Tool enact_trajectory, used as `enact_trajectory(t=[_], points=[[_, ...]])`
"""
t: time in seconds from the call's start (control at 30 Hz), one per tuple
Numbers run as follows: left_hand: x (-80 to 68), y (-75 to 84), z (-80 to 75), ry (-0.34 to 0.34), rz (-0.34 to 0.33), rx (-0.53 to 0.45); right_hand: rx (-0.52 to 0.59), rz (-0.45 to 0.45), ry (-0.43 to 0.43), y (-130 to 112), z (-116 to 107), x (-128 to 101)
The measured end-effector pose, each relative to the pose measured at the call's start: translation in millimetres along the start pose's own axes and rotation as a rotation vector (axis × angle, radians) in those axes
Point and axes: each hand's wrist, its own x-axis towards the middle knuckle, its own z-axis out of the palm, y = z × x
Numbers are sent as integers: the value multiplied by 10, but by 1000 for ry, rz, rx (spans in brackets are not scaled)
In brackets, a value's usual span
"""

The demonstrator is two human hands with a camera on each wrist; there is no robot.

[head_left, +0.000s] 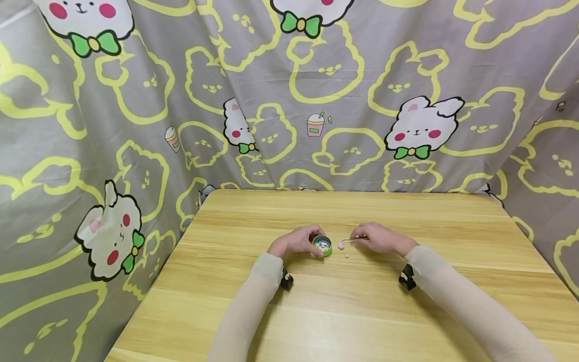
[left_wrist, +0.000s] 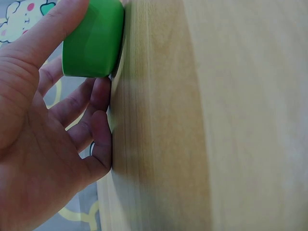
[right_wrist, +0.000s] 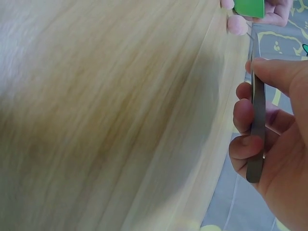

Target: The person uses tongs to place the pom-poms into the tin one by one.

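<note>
My left hand (head_left: 298, 240) grips a small round green container (left_wrist: 96, 41), thumb on its near side and fingers behind it. Several small pastel balls (head_left: 322, 247) lie inside the container, which stands upright on the wooden table. In my right hand (head_left: 379, 238) is a pair of metal tweezers (right_wrist: 258, 144), pinched between thumb and fingers and pointing left. Right at the tweezers' tips is a pink ball (head_left: 341, 246), just right of the container. A smaller pink ball (head_left: 347, 256) sits on the table slightly nearer to me.
The wood-grain table (head_left: 344, 311) reaches back to a grey curtain (head_left: 353, 166) with yellow outlines and white cartoon animals. More curtain hangs along the left and right sides. Each wrist wears a black camera mount (head_left: 407, 278).
</note>
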Motion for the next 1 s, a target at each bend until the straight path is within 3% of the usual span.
enact_trajectory(t=[0.57,1.0], points=[[2,-8,-1,-2,4,5,-29,-57,17,-22,35,31],[-15,4,2,-3,-7,-20,-29,-20,25,-16,32,16]])
